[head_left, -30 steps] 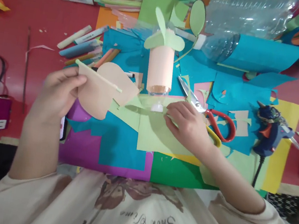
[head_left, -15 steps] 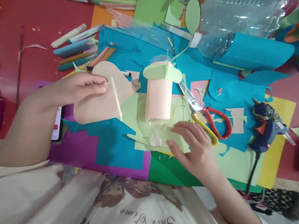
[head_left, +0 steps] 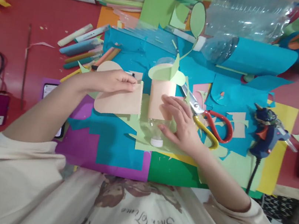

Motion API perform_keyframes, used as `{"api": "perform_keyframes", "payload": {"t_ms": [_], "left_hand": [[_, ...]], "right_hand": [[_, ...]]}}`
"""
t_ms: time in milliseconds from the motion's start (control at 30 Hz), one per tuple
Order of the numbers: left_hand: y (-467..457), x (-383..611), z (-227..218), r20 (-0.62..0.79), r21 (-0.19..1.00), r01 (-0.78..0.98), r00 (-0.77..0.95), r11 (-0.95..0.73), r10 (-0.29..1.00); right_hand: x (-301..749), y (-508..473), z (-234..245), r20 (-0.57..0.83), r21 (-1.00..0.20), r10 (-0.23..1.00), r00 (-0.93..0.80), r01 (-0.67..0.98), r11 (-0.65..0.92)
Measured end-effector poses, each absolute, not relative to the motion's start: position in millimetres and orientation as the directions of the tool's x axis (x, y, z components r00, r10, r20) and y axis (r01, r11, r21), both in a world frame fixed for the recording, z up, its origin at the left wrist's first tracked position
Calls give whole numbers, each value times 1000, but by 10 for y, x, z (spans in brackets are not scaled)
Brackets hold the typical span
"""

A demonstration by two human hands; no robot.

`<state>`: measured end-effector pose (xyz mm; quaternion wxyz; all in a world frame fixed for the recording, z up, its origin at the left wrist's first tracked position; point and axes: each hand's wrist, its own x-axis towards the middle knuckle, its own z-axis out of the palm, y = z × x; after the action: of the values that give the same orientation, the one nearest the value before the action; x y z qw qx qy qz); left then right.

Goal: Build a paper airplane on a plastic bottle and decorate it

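Between thumb and fingers, my left hand (head_left: 124, 82) pinches a peach paper cutout (head_left: 117, 101) with a rounded left end and a straight right edge. That edge is close to the left side of a small plastic bottle (head_left: 159, 124) wrapped in peach paper. Light green paper leaves (head_left: 168, 73) sit across the wrap, and the white cap (head_left: 156, 142) points toward me. My right hand (head_left: 180, 122) rests on the wrap's right side, its fingers spread. Another peach paper piece (head_left: 108, 66) lies partly hidden behind my left hand.
Scissors with red and yellow handles (head_left: 211, 127) lie right of the bottle. A glue gun (head_left: 266, 135) is farther right. Markers (head_left: 80, 45) are spread at the left. A blue-wrapped bottle (head_left: 261, 57) lies at the back, and a phone (head_left: 48, 89) sits under my left forearm.
My left hand has moved right with the peach cutout, bringing its straight edge near the bottle. My right hand has moved left and up onto the bottle's wrap.
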<state>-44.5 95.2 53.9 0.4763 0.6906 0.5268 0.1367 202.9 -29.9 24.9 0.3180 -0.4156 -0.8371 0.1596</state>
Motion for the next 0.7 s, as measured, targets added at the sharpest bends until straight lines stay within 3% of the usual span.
{"api": "perform_keyframes", "payload": {"t_ms": [33, 100, 267, 700], "left_hand": [[983, -424, 542, -421, 776, 631, 505, 11, 753], [1041, -392, 554, -466, 766, 643, 563, -7, 682], [1112, -373, 528, -415, 786, 615, 596, -59, 687], [1135, -301, 448, -418, 718, 683, 576, -133, 703]], "right_hand": [[2016, -303, 233, 416, -528, 792, -448, 589, 611], [1996, -311, 200, 419, -524, 788, -451, 588, 615], [1980, -339, 127, 346, -543, 812, -469, 606, 581], [1979, -359, 111, 376, -554, 809, -452, 590, 588]]}}
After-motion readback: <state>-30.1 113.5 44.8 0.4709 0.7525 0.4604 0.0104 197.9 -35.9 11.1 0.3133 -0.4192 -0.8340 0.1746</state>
